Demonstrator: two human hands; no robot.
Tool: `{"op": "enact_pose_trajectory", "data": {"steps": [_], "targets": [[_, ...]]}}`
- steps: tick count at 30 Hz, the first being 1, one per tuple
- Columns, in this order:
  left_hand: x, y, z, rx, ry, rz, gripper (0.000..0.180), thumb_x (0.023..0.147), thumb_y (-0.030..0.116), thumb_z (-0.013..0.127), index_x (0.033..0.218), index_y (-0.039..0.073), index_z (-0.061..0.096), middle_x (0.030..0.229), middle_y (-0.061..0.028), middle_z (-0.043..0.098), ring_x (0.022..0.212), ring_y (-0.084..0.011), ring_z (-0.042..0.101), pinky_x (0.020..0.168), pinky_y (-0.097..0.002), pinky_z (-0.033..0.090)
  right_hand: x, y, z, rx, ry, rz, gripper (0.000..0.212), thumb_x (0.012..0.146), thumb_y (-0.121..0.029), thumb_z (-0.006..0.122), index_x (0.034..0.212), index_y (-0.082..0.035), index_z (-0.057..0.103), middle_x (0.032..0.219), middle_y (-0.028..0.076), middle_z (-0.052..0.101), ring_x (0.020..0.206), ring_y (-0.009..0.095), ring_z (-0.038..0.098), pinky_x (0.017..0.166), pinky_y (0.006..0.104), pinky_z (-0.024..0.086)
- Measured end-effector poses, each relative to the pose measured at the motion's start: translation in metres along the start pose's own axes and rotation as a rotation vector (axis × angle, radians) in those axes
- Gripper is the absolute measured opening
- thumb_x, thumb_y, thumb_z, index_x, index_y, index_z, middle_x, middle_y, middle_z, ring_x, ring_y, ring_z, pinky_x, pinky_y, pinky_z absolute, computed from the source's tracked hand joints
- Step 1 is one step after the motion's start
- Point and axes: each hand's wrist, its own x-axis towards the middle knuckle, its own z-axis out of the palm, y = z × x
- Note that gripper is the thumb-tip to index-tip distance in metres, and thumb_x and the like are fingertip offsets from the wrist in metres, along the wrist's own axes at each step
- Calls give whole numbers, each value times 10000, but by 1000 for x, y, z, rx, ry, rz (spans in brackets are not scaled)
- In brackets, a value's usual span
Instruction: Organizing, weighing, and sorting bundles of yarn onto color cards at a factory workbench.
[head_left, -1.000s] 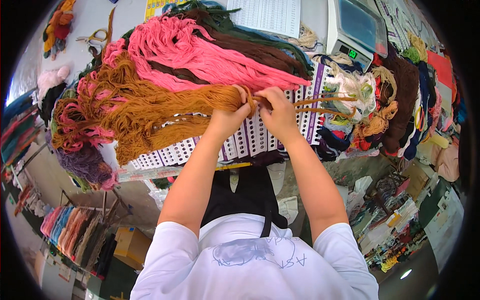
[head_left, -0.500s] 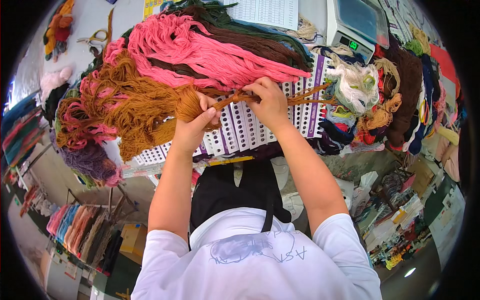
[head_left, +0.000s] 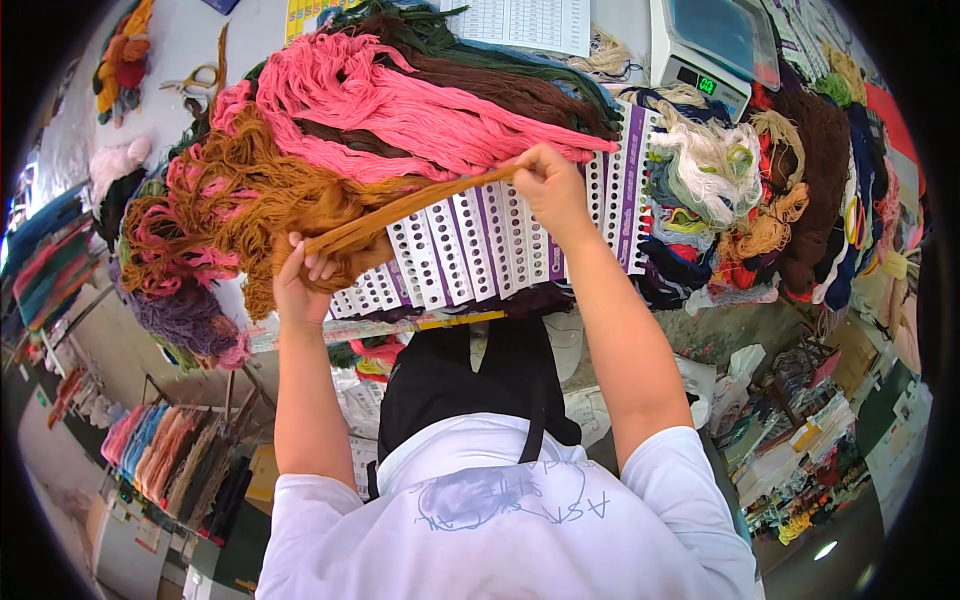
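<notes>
A flat bundle of golden-brown yarn (head_left: pixel 410 207) is stretched taut and slanting between my two hands. My left hand (head_left: pixel 304 278) is closed around its lower end, against a bulky tangle of the same yarn at the left. At the other end, my right hand (head_left: pixel 552 196) pinches the bundle in a closed grip. A large hank of pink yarn (head_left: pixel 330 95) lies just beyond the bundle. Under my hands is a row of white and purple cards punched with holes (head_left: pixel 470 245).
A digital scale (head_left: pixel 700 75) stands at the far right, near a heap of white and mixed yarn (head_left: pixel 708 165). Scissors (head_left: pixel 197 78) lie far left. Printed sheets (head_left: pixel 530 22) are at the back. Hanging yarn hanks (head_left: pixel 165 450) are below left.
My left hand has moved left and toward me, and the brown yarn is now drawn out straight. My right hand has shifted slightly right; the loose strands past it no longer show.
</notes>
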Motion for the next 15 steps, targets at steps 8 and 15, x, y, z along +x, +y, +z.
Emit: {"op": "enact_pose_trajectory", "data": {"steps": [8, 15], "targets": [[32, -5, -31, -118, 309, 102, 63, 879, 63, 510, 861, 113, 477, 663, 14, 438, 536, -87, 369, 533, -242, 348, 12, 7, -2, -212, -136, -74, 69, 807, -70, 556, 860, -55, 515, 771, 45, 616, 713, 139, 571, 631, 292, 447], [22, 134, 27, 149, -63, 487, 44, 903, 41, 478, 870, 66, 463, 789, -25, 486, 623, -103, 433, 597, -236, 418, -5, 4, 22, -530, 53, -224, 130, 786, -105, 571, 912, -75, 555, 807, 69, 634, 718, 252, 601, 663, 372, 464]]}}
